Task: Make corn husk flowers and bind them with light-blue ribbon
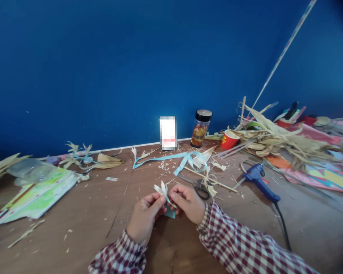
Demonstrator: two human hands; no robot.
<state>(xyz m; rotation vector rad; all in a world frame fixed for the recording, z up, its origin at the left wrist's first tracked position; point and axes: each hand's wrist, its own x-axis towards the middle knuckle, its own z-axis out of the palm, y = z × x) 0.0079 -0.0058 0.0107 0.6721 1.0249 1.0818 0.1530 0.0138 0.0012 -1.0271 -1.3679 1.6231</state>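
1. The left hand (145, 216) pinches a pale husk flower (161, 189) at its base; the right hand (189, 204), fingertips together, seems to pinch its bluish stem (172, 204).
2. The flower lies between both hands, its petalled end nearer the left, its long axis running far left to near right.
3. Farther right, a dark-lidded jar (200, 130) holds amber-brown contents; beside it, a red paper cup's (229, 140) contents are hidden.
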